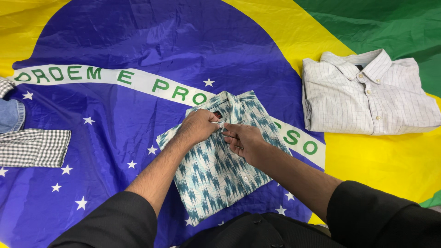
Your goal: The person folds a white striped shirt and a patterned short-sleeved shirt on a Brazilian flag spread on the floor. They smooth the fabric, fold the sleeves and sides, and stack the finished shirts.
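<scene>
**Both hands at the collar of the patterned shirt**

We see a large flag (115,41) of blue, yellow and green spread under everything. On it, far right, lies a folded white checked shirt (367,94); at the left edge, a black-and-white gingham piece (34,148) and a bit of denim (10,115).

In the middle lies the folded teal-and-white patterned shirt (220,174), its long axis running from near left up to its collar, slightly far right. Our left hand (198,126) and right hand (242,140) meet at that collar end, close together, fingers pinching the fabric by the placket. Both forearms reach out across the shirt, equally near.
</scene>
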